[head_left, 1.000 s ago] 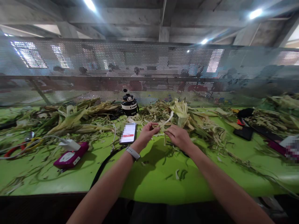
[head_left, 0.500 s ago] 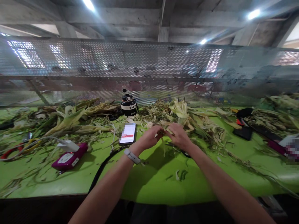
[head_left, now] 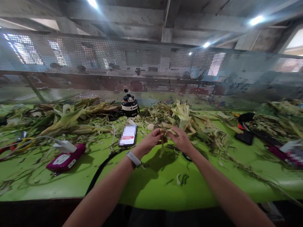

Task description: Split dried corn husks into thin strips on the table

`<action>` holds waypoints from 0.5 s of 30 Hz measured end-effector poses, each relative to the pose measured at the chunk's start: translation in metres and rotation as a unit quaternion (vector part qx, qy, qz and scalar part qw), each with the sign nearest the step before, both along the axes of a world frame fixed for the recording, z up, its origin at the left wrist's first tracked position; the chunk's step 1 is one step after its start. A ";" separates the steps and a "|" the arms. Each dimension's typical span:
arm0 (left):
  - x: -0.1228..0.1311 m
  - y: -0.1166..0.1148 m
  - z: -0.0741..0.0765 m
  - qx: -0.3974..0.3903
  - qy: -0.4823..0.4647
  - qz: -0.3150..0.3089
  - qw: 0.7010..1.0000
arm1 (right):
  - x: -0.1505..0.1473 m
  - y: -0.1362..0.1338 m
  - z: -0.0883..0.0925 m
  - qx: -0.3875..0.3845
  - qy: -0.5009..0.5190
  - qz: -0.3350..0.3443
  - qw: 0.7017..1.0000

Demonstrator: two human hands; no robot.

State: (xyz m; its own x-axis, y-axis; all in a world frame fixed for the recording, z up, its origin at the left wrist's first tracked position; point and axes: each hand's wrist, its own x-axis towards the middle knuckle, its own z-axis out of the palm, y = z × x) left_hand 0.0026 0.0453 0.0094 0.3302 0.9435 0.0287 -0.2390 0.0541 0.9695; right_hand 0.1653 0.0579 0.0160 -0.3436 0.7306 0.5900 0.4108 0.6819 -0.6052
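Observation:
My left hand point(head_left: 152, 139) and my right hand point(head_left: 178, 138) are close together over the middle of the green table, fingers pinched. Between them runs a thin strip of corn husk point(head_left: 162, 148), one end hanging below the fingers. Both hands grip this strip; its upper part is mostly hidden by the fingertips. Just behind the hands lies a heap of dried corn husks point(head_left: 182, 113). Partly under my right hand, dark-handled scissors point(head_left: 187, 156) rest on the table. A lit phone point(head_left: 127, 135) lies to the left of my left hand.
A black bottle point(head_left: 130, 106) stands behind the phone. At left are a purple power bank point(head_left: 67, 159) with a white plug and more husks point(head_left: 63, 116). A dark phone point(head_left: 245, 136) lies at right. Perforated metal screening point(head_left: 151, 69) closes off the table's back. Small husk scraps point(head_left: 181, 179) lie in front.
My hands stay nearly in place, fingers shifting on the husk strip, whose hanging end has swung slightly left. The view has tilted a little.

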 end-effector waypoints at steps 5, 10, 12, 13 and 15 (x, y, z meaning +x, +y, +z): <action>0.005 0.000 0.001 0.078 0.063 0.038 0.994 | 0.000 0.001 0.001 -0.086 0.038 -0.034 0.995; 0.002 -0.001 0.004 0.166 0.131 0.046 0.976 | -0.001 0.002 -0.003 -0.102 0.042 -0.047 0.993; 0.002 0.000 0.004 0.204 0.152 0.049 0.966 | -0.001 0.003 -0.005 -0.097 0.037 -0.047 0.993; 0.002 0.001 0.004 0.220 0.158 0.052 0.961 | -0.001 0.004 -0.006 -0.098 0.040 -0.046 0.993; 0.002 0.002 0.003 0.232 0.162 0.057 0.957 | 0.001 0.006 -0.006 -0.109 0.063 -0.045 0.991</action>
State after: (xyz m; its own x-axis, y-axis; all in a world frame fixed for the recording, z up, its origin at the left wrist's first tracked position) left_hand 0.0042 0.0477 0.0120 0.2890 0.8840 0.3675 0.0988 -0.4093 0.9070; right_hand 0.1659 0.0643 0.0100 -0.2050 0.8701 0.4482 0.3756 0.4928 -0.7849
